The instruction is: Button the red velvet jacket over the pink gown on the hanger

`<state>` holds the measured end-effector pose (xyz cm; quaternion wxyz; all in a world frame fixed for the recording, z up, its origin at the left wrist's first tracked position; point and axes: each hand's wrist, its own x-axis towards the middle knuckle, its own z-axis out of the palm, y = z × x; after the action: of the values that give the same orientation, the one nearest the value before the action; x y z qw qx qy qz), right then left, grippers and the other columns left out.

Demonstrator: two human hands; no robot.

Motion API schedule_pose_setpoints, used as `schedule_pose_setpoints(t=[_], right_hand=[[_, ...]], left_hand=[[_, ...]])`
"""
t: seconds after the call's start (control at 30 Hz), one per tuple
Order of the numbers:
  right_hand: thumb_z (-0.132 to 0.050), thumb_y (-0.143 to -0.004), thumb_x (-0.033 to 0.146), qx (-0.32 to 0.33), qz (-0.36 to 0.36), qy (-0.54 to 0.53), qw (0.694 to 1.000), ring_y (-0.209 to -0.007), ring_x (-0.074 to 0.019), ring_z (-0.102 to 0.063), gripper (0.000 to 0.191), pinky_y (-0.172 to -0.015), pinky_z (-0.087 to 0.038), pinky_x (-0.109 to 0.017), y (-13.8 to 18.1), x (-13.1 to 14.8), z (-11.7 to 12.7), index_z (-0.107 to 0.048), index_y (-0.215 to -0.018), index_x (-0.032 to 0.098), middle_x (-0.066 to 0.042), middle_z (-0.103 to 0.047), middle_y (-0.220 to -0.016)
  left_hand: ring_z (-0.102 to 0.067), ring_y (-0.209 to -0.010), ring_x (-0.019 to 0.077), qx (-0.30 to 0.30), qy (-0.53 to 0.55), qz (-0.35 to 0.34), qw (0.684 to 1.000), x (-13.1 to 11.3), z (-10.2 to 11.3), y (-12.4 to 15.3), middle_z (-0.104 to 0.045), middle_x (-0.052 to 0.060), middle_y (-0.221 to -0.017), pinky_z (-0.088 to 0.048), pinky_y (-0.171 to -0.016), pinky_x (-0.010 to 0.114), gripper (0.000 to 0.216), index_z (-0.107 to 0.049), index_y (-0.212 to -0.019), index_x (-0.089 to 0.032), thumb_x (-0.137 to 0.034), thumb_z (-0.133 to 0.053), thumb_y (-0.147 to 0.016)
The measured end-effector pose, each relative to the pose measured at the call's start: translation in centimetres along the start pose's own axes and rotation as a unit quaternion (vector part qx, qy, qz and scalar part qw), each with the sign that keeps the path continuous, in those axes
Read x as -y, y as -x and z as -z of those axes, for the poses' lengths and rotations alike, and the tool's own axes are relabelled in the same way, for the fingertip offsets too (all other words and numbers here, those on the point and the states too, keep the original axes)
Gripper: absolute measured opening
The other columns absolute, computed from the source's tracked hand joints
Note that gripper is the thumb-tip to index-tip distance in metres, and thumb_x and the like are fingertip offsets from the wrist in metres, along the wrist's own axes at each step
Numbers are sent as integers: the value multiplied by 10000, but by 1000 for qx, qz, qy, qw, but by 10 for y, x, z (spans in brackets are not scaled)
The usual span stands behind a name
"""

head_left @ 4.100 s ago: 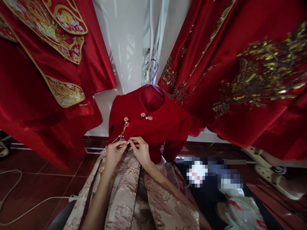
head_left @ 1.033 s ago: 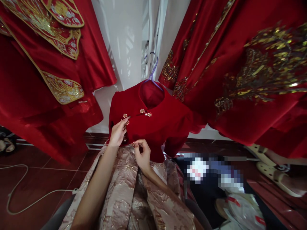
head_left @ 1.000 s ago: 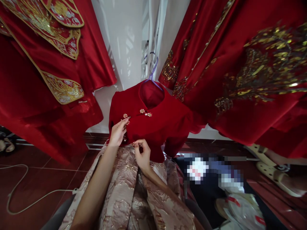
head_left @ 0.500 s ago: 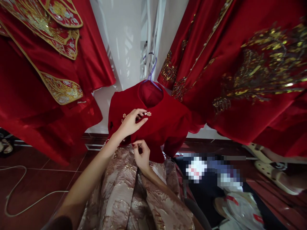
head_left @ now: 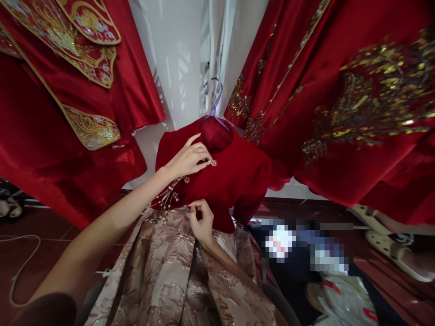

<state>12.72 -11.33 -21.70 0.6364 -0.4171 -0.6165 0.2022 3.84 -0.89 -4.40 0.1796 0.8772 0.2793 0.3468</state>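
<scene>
Our left hand (head_left: 186, 159) has its fingers pinched on the pearl clasp (head_left: 212, 162) at the collar of the hanging red jacket (head_left: 238, 181), while our right hand (head_left: 201, 222) nips its hem, likely to steady it.

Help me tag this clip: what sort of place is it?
Probably a bridal-wear shop or dressing room: red gold-embroidered gowns hang on both sides, and a red jacket on a purple hanger tops a brocade skirt.

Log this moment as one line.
left hand: on red jacket, touching collar clasp | right hand: pinching red jacket hem | beaded tassel: hanging below left wrist | jacket: on purple hanger
</scene>
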Motion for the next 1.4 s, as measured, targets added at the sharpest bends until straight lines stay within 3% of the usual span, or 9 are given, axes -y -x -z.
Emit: schedule_pose_setpoints(t=[0.23,0.37,0.53,0.63,0.7,0.8,0.9,1.13,1.4], right_hand=[[-482,-810,152,-19,54,12,998,-757,-153,-545,113,-709,-454,-298,-15,16,13,-586,-801,197,-22,-546,-764],[-488,-862,240,-107,91,-35,989,-1098,-186,-517,153,-973,-405,-391,-69,47,21,-576,-983,209,-81,-544,-1100],[-382,-894,497,-6,-3,-111,994,-1182,-235,-516,494,-958,-432,-465,-158,63,-5,-465,-1240,153,-135,-547,-1205],[-499,-775,639,-39,-110,21,993,-1245,-387,-420,790,-952,-368,-583,-179,49,-17,-423,-1251,13,-280,-490,-1214],[-576,-717,642,-84,-83,122,985,-1244,-440,-388,881,-939,-357,-595,-176,35,-11,-383,-1263,-23,-335,-457,-1206],[-542,-780,559,-131,6,220,967,-1136,-418,-488,729,-883,-407,-553,-161,22,20,-413,-1227,-2,-314,-517,-1097],[-528,-809,491,-110,40,308,944,-1061,-380,-540,619,-870,-418,-534,-151,23,59,-435,-1230,46,-269,-551,-1076],[-513,-840,487,-4,57,445,894,-1123,-370,-529,643,-919,-410,-501,-162,21,108,-416,-1271,20,-301,-515,-1209],[-322,-900,582,27,-24,580,814,-932,-346,-637,655,-806,-472,-414,-195,23,125,-524,-1142,9,-270,-642,-986]], left_hand=[[-566,-905,229,-28,145,71,987,2,-3,0,-605,18,-674,-133,-1124,521,107,-657,-619,-247,-143,-683,-618],[-572,-879,245,-68,72,62,993,8,5,5,-602,20,-654,-137,-1108,550,48,-666,-676,-241,-205,-664,-645],[-486,-1111,329,-166,-111,49,979,18,-3,11,-639,122,-918,-119,-1097,554,252,-637,-963,-148,-204,-572,-726],[-356,-1255,368,-231,-217,77,945,19,-11,12,-495,192,-1263,-143,-1080,560,410,-509,-1190,-106,-165,-490,-785],[-286,-1304,392,-270,-262,104,921,21,-10,12,-371,218,-1376,-124,-1077,581,485,-431,-1267,-91,-123,-477,-785],[-211,-1341,429,-307,-289,138,896,33,3,12,-259,245,-1438,-78,-1070,625,570,-379,-1301,-79,-54,-500,-744],[-277,-1321,436,-287,-251,169,909,54,22,12,-159,257,-1478,-232,-1042,593,661,-350,-1317,-96,-36,-566,-695],[-575,-1048,393,-220,-271,291,891,92,55,16,-634,196,-1052,-392,-917,541,568,-520,-1208,-158,-50,-587,-654],[-632,-939,315,-197,-353,312,860,81,80,27,-697,105,-928,-470,-795,376,419,-650,-1087,-240,-156,-517,-698]])
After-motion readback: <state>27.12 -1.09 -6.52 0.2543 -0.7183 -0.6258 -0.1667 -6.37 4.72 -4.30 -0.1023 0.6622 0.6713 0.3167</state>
